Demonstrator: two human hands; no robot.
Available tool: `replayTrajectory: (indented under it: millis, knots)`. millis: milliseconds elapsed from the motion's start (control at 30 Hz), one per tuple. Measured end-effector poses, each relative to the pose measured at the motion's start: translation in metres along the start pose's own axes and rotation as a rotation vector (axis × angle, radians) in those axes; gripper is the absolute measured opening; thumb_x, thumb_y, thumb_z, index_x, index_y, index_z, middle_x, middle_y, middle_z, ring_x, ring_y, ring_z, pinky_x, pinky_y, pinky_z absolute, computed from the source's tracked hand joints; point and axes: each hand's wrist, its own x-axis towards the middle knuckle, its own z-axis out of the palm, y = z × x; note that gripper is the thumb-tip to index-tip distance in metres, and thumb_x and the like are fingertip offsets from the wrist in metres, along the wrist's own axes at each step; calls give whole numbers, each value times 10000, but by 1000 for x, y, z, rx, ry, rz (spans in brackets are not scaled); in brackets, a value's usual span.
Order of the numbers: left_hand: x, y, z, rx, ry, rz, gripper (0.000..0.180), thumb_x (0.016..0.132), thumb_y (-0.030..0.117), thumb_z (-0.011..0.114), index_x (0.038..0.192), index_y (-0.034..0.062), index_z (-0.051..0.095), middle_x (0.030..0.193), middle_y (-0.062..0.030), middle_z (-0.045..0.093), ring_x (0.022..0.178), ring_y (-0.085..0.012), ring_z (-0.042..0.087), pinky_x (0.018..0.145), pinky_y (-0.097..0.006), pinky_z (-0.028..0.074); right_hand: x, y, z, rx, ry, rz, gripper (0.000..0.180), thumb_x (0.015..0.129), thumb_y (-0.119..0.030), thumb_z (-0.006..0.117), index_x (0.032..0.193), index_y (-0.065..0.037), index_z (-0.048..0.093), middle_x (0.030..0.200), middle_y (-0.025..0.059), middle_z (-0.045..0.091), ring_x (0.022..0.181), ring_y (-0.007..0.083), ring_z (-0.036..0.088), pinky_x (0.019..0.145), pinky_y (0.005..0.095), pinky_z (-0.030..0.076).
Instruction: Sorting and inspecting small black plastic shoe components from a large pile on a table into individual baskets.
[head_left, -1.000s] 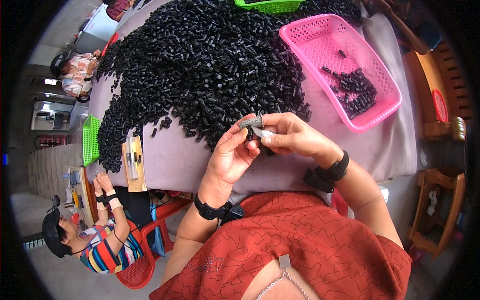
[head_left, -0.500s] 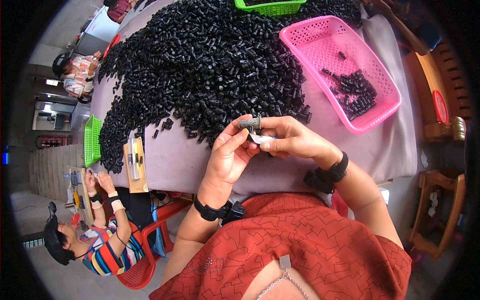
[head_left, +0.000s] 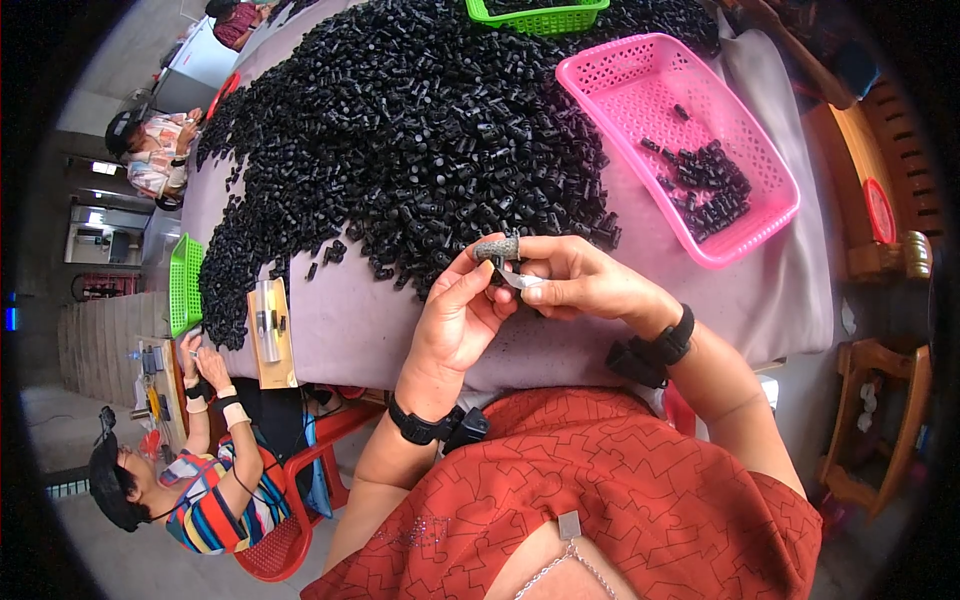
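My left hand [head_left: 455, 322] and my right hand [head_left: 578, 283] meet over the near edge of a grey cloth-covered table [head_left: 760, 290]. Between their fingertips they pinch a small black plastic part [head_left: 497, 268]. A grey fabric cot [head_left: 497, 246] covers one fingertip, and a small white blade-like piece [head_left: 522, 281] shows under my right fingers. A big heap of the same black parts [head_left: 400, 130] lies just beyond my hands. Each wrist wears a black band.
A pink basket [head_left: 628, 80] with several black parts stands at the back right. A green basket [head_left: 535, 17] sits at the far edge, another green basket [head_left: 184, 284] at the left. A person in a striped shirt [head_left: 205, 505] works at the lower left beside a red chair [head_left: 290, 520]. Wooden furniture [head_left: 880, 430] stands on the right.
My two hands stay together on the small part, shifting slightly. The person at the lower left has moved their hands a little.
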Motion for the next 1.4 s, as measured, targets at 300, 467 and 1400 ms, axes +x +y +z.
replayTrajectory:
  millis: [300,467,1400]
  knots:
    - [2,-2,0,-27,39,-12,301,936,88,590,1236,87,570,971,-15,645,763,-94,620,714,-242,537,-1,2,-2,-21,15,17,369,958,-217,600,1277,-43,537,838,-54,600,580,6,411,489,174,311]
    - [5,-1,-4,-1,23,-19,331,942,88,575,1273,79,551,977,-35,633,780,-110,606,696,-246,522,2,10,-6,-114,85,-29,279,987,-242,550,1186,-53,599,700,-86,504,552,2,378,473,187,290]
    - [-7,68,-21,1012,307,526,316,937,103,600,1234,0,577,1049,-78,680,862,-97,637,728,-201,488,6,5,-16,-71,396,-72,122,950,-180,582,982,-62,580,648,-65,447,505,13,383,432,181,267]
